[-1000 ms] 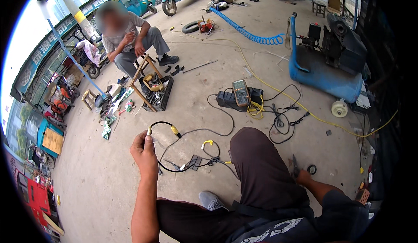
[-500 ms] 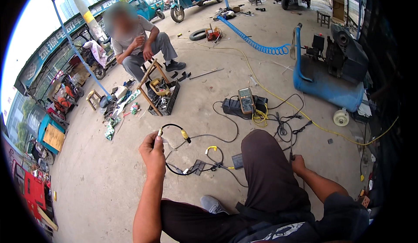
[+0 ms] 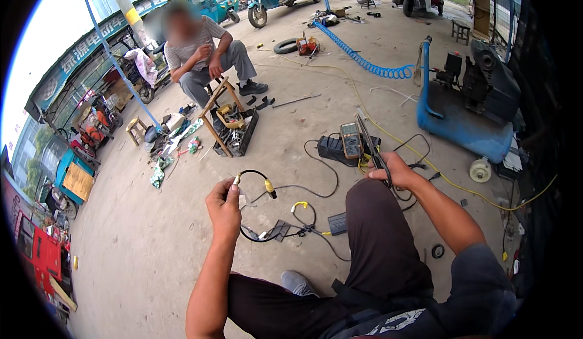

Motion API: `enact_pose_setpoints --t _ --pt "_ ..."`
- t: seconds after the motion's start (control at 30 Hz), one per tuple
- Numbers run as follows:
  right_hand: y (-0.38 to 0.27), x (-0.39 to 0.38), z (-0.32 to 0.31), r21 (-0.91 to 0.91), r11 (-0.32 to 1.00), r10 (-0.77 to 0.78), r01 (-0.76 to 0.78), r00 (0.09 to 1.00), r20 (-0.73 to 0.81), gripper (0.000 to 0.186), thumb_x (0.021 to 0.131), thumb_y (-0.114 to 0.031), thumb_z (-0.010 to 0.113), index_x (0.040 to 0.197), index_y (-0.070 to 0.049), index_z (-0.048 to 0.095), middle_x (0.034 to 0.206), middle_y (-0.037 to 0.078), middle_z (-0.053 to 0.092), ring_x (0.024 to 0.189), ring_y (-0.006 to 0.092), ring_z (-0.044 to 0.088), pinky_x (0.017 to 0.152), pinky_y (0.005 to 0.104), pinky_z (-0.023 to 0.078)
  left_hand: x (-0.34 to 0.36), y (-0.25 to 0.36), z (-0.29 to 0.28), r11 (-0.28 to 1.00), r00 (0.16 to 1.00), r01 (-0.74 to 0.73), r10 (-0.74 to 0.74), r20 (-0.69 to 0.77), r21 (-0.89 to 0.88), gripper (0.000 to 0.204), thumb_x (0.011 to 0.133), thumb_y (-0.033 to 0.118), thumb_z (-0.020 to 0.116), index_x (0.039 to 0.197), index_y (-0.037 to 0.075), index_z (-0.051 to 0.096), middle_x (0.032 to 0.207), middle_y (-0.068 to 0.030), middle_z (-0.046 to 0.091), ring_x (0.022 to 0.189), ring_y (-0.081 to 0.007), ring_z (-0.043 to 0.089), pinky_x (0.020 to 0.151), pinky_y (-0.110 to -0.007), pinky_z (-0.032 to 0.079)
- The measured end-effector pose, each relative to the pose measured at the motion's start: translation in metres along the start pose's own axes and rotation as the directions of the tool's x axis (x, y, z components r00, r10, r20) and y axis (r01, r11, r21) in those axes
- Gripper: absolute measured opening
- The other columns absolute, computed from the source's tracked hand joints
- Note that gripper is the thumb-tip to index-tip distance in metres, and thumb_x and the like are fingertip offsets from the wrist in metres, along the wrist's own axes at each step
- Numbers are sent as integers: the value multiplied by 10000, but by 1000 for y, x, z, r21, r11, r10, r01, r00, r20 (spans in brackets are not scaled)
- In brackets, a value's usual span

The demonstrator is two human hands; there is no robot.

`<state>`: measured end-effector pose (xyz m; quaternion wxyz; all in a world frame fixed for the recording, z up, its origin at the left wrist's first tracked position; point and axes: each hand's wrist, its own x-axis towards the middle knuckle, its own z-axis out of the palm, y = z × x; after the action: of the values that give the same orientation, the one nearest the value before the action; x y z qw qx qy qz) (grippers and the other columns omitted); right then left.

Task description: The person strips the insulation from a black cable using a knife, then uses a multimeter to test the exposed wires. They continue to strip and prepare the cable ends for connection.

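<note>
My left hand (image 3: 223,207) is closed on a short black cable (image 3: 254,172) at a yellowish connector, with its yellow plug (image 3: 269,188) hanging free and the cable looping down below. My right hand (image 3: 392,170) is raised above my knee, gripping a long dark-handled scissor-like tool (image 3: 368,140) pointing up; its exact type is hard to tell. Behind that tool a multimeter (image 3: 350,140) rests on a black case (image 3: 329,151) among tangled leads. Below my left hand, cables with yellow connectors (image 3: 299,205) lie on the ground beside a small black box (image 3: 337,223) and a tape roll (image 3: 437,251).
A person (image 3: 200,60) sits at front left by a wooden stool (image 3: 211,102) and tool crate (image 3: 234,145). A blue compressor (image 3: 461,132) with coiled hose (image 3: 379,70) is at right. Tricycles (image 3: 279,2), a tire (image 3: 285,46) and scattered scrap (image 3: 170,145) lie around.
My right hand has risen from the ground at lower right to above the knee, lifting the long tool. My left hand has shifted slightly right, still holding the cable.
</note>
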<state>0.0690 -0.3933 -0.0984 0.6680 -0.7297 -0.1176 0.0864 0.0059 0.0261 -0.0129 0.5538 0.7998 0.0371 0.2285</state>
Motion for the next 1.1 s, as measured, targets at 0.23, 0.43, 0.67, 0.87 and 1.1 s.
enact_pose_setpoints --t 0.23,0.43,0.67,0.87,1.1 --pt "-24 21 0 -33 999 19 -13 980 198 309 857 -116 756 1039 70 589 863 139 703 779 169 703 658 259 537 2 -5 0 1000 1000 17 -18 14 8 181 947 74 596 1068 -37 674 739 10 577 581 -62 467 517 -238 373" --pt "-58 35 11 -51 998 35 -23 969 246 284 869 -99 739 1030 68 574 839 142 705 739 152 700 621 255 539 4 -11 3 999 999 -26 25 23 24 172 947 76 603 1058 -34 675 731 12 578 585 -59 467 517 -237 373" --pt "-74 33 9 -438 890 66 124 917 393 285 810 -149 783 888 8 557 733 43 644 647 98 573 565 284 433 1 -3 3 998 998 51 -52 26 19 185 933 50 609 1061 -61 683 874 -51 674 801 -117 583 715 -276 470" --pt "-76 26 -2 -461 873 28 162 925 379 324 760 -162 819 862 -2 556 693 40 600 656 121 549 570 332 415 -1 0 4 997 997 73 -72 35 -10 193 935 55 607 1067 -63 684 874 -54 670 799 -112 584 721 -270 469" --pt "-80 23 -3 -529 832 58 168 921 384 311 763 -110 798 949 18 584 838 70 703 769 123 637 672 302 484 -1 2 5 997 996 75 -75 44 -2 193 930 51 604 1065 -63 683 862 -47 661 789 -108 578 712 -268 465"
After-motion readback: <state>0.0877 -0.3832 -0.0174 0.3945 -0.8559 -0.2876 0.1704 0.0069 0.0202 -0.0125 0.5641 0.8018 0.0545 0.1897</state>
